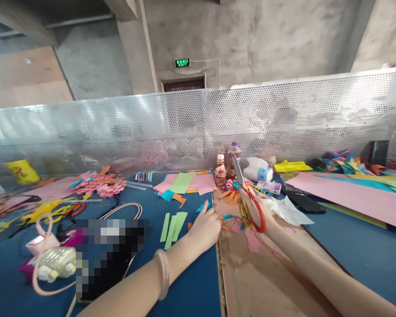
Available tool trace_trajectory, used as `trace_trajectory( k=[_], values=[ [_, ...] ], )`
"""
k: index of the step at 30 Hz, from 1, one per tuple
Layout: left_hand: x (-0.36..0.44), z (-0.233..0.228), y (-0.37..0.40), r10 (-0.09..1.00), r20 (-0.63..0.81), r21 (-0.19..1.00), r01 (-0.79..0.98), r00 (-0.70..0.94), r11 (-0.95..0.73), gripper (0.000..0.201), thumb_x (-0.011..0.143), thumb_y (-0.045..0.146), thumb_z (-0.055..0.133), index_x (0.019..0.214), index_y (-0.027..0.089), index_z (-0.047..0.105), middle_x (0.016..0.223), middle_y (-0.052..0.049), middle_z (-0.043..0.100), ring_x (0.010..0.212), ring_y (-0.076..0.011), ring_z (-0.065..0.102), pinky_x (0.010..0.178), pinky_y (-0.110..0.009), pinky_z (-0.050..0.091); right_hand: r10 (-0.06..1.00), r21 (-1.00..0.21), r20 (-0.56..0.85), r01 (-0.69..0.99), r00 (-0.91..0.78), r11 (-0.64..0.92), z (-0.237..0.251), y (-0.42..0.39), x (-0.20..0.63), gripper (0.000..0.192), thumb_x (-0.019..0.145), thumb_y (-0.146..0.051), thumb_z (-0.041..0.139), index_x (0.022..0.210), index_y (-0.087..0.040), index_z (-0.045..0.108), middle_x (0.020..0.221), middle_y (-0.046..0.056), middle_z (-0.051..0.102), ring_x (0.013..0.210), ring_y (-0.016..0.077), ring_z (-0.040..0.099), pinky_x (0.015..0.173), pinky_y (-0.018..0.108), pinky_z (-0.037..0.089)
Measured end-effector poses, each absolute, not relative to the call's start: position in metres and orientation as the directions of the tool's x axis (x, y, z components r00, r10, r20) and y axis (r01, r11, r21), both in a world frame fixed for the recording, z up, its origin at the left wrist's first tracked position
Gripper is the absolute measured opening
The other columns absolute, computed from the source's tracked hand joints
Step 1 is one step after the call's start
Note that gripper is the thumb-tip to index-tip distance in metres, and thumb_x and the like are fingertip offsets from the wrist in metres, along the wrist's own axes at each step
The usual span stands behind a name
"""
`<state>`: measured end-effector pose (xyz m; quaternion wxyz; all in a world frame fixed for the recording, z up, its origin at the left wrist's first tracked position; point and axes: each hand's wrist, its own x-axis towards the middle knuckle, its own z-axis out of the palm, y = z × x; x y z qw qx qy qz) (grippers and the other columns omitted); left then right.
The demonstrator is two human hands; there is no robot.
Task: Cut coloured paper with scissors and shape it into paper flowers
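Observation:
My left hand (205, 226), a bangle on its wrist, is closed above the blue tabletop, with a small blue piece of paper (199, 208) at its fingertips. The tucked fingers are partly hidden. In my right hand (256, 210) is a pair of scissors (239, 173) with red and yellow handles, its blades pointing up and away. Several green paper strips (175, 226) lie left of my left hand. Between the hands, pink paper scraps (251, 240) and orange bits are scattered on the brown board (251, 281).
Behind stand a brown-labelled bottle (220, 171), a purple-capped bottle and a tissue pack (258, 169). Pink paper flowers (109, 185) lie left, near a pink cable and a dark device (108, 264). Large pink sheets (353, 196) lie right. A perforated metal screen (135, 132) closes the back.

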<state>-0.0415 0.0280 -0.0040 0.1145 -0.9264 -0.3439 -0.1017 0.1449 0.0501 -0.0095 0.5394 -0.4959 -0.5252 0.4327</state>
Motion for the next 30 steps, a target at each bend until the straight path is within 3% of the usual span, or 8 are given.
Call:
trace_trajectory(
  k=[4, 7, 11, 17, 22, 25, 27, 30],
  values=[
    [-0.04, 0.004, 0.027, 0.629, 0.444, 0.093, 0.666, 0.638, -0.74, 0.035, 0.079, 0.006, 0.036, 0.101, 0.014, 0.062, 0.11, -0.009, 0.063, 0.108, -0.0185, 0.053, 0.107, -0.04, 0.026, 0.989, -0.993, 0.12, 0.015, 0.087, 0.119, -0.005, 0.047, 0.144, 0.045, 0.075, -0.065, 0.044, 0.073, -0.02, 0.047, 0.047, -0.007, 0.04, 0.03, 0.0076, 0.039, 0.025, 0.019, 0.034],
    [-0.044, 0.01, 0.029, 0.673, 0.526, 0.232, 0.674, 0.519, -0.701, 0.035, 0.079, 0.007, 0.037, 0.101, 0.016, 0.062, 0.115, -0.007, 0.061, 0.109, -0.0164, 0.054, 0.106, -0.039, 0.028, 0.989, -0.993, 0.115, -0.004, 0.088, 0.116, -0.004, 0.047, 0.143, 0.043, 0.076, -0.063, 0.046, 0.072, -0.02, 0.047, 0.046, -0.007, 0.04, 0.03, 0.0076, 0.039, 0.025, 0.019, 0.033],
    [-0.05, 0.007, 0.032, 0.676, 0.444, 0.156, 0.692, 0.588, -0.705, 0.024, 0.077, 0.01, 0.043, 0.08, 0.019, 0.065, 0.102, -0.004, 0.066, 0.11, -0.0184, 0.053, 0.108, -0.045, 0.021, 0.989, -0.992, 0.124, -0.008, 0.083, 0.125, -0.007, 0.048, 0.144, 0.041, 0.076, -0.061, 0.046, 0.07, -0.021, 0.046, 0.043, -0.008, 0.04, 0.029, 0.0079, 0.039, 0.024, 0.019, 0.033],
    [-0.047, -0.005, 0.032, 0.681, 0.331, -0.051, 0.733, 0.653, -0.679, 0.018, 0.079, 0.018, 0.047, 0.079, 0.018, 0.065, 0.085, -0.007, 0.067, 0.109, -0.0248, 0.052, 0.105, -0.056, 0.016, 0.986, -0.989, 0.149, -0.009, 0.081, 0.15, -0.01, 0.05, 0.143, 0.04, 0.076, -0.061, 0.047, 0.072, -0.021, 0.046, 0.045, -0.007, 0.042, 0.028, 0.0074, 0.039, 0.024, 0.018, 0.034],
    [-0.045, -0.002, 0.033, 0.636, 0.414, -0.031, 0.709, 0.651, -0.705, 0.023, 0.082, 0.015, 0.042, 0.087, 0.014, 0.064, 0.096, -0.009, 0.067, 0.103, -0.0209, 0.056, 0.106, -0.049, 0.025, 0.984, -0.987, 0.157, -0.016, 0.082, 0.159, -0.01, 0.05, 0.142, 0.04, 0.076, -0.061, 0.047, 0.072, -0.021, 0.046, 0.044, -0.008, 0.04, 0.028, 0.0071, 0.037, 0.023, 0.018, 0.032],
    [-0.048, 0.011, 0.038, 0.598, 0.606, 0.109, 0.69, 0.524, -0.715, 0.031, 0.083, 0.009, 0.037, 0.101, 0.013, 0.062, 0.11, -0.011, 0.063, 0.108, -0.0182, 0.055, 0.098, -0.036, 0.04, 0.982, -0.986, 0.166, -0.019, 0.089, 0.168, -0.009, 0.049, 0.143, 0.04, 0.076, -0.061, 0.048, 0.072, -0.021, 0.045, 0.045, -0.008, 0.041, 0.029, 0.0073, 0.038, 0.023, 0.018, 0.032],
    [-0.053, 0.022, 0.042, 0.649, 0.69, 0.304, 0.687, 0.319, -0.66, 0.028, 0.082, 0.011, 0.041, 0.1, 0.015, 0.062, 0.106, -0.009, 0.065, 0.1, -0.018, 0.06, 0.09, -0.034, 0.046, 0.982, -0.985, 0.168, -0.023, 0.086, 0.17, -0.008, 0.047, 0.143, 0.039, 0.076, -0.06, 0.048, 0.073, -0.021, 0.045, 0.046, -0.008, 0.042, 0.03, 0.0078, 0.039, 0.024, 0.018, 0.033],
    [-0.065, 0.038, 0.05, 0.799, 0.593, 0.6, 0.609, 0.097, -0.519, 0.014, 0.078, 0.019, 0.052, 0.085, 0.016, 0.064, 0.086, -0.006, 0.069, 0.077, -0.0172, 0.065, 0.075, -0.031, 0.052, 0.984, -0.986, 0.163, -0.027, 0.077, 0.166, -0.007, 0.046, 0.142, 0.038, 0.076, -0.06, 0.048, 0.074, -0.022, 0.044, 0.047, -0.008, 0.041, 0.03, 0.0078, 0.039, 0.025, 0.018, 0.034]
  ],
)
